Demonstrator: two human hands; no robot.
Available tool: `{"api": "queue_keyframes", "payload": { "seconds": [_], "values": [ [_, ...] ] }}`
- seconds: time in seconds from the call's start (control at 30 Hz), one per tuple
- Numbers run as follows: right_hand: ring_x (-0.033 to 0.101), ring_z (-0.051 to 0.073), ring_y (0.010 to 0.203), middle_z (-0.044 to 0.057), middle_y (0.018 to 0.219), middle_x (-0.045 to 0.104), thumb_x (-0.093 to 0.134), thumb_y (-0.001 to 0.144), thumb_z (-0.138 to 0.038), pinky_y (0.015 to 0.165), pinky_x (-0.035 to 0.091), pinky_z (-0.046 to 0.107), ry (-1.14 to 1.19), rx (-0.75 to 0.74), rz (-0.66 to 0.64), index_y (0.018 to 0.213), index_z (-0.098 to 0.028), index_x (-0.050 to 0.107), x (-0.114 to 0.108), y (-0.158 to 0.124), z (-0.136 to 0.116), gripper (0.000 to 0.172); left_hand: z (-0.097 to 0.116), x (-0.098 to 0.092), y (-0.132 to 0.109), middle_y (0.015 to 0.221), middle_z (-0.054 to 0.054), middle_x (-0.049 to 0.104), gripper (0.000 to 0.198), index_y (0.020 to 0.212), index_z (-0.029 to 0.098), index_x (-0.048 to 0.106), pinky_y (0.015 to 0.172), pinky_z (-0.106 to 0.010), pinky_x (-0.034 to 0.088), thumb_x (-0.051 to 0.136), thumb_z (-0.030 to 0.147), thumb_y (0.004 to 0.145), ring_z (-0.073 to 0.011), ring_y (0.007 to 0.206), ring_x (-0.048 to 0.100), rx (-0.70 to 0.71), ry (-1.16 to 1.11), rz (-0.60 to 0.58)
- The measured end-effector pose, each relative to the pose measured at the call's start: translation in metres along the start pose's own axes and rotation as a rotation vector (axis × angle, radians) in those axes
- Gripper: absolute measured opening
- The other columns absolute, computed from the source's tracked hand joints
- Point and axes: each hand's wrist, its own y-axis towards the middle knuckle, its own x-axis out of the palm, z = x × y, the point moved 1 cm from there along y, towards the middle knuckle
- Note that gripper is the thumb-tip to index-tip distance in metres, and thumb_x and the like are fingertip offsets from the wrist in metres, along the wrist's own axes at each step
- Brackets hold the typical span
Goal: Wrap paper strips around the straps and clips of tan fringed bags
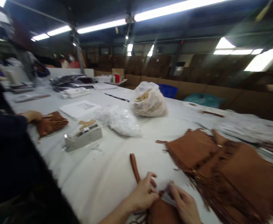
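A brown suede-like pouch [163,214] with dark fringe lies at the bottom edge, partly cut off by the frame. Its wrist strap [134,166] stretches away over the white table, passing behind my left hand [143,193]. That hand rests at the pouch's upper left corner, fingers loosely bent and apart, with nothing visible between them. My right hand [184,201] is at the pouch's upper right, thumb and fingers pinched together. A blurred, whitish see-through bit shows by its fingertips; I cannot make out what it is.
Several brown fringed bags [245,174] are piled to the right. Ahead are a tape dispenser [84,138], crumpled clear plastic [121,121] and a filled plastic bag [149,101]. On the left, a co-worker's hand [32,116] holds a brown fringed pouch [51,123]. Paper sheets [79,109] lie behind.
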Motion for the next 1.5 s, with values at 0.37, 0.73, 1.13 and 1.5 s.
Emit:
{"api": "queue_keyframes", "payload": {
  "seconds": [0.37,0.73,1.13,1.5],
  "values": [
    [0.041,0.014,0.058,-0.002,0.056,0.046,0.049,0.080,-0.050,0.056,0.032,0.024,-0.010,-0.047,-0.203,0.057,-0.016,0.052,0.015,-0.004,0.015,0.041,-0.007,-0.004,-0.005,0.102,-0.003,0.052,0.052,0.117,0.020,0.039,0.055,-0.017,0.039,0.048,0.005,0.068,-0.0047,0.060,0.054,0.084,-0.056,-0.072],
    [0.055,0.019,0.069,0.002,0.069,0.063,0.051,0.081,-0.046,0.065,0.041,0.027,0.101,0.001,-0.291,0.077,-0.015,0.068,0.010,-0.006,0.009,0.035,-0.006,-0.001,0.000,0.073,-0.002,0.060,0.017,0.065,0.018,0.055,0.068,-0.026,0.039,0.046,0.018,0.079,-0.0162,0.073,0.054,0.187,0.417,0.085],
    [0.059,0.020,0.071,0.001,0.071,0.068,0.066,0.066,-0.033,0.070,0.045,0.028,0.324,-0.002,-0.496,0.083,-0.015,0.070,0.006,-0.003,-0.007,0.025,-0.004,0.000,-0.002,0.074,0.003,0.061,0.031,0.102,0.020,0.050,0.064,-0.022,0.040,0.045,0.009,0.074,-0.0126,0.067,0.056,0.161,0.127,0.004],
    [0.061,0.023,0.088,0.004,0.092,0.069,0.058,0.075,-0.025,0.080,0.045,0.032,0.395,-0.056,-0.417,0.100,-0.017,0.067,0.006,-0.013,-0.016,0.028,0.005,-0.003,0.000,0.075,0.000,0.062,0.026,0.094,0.016,0.064,0.066,-0.023,0.040,0.046,0.017,0.075,-0.0143,0.070,0.054,0.140,0.281,-0.076]
  ]
}}
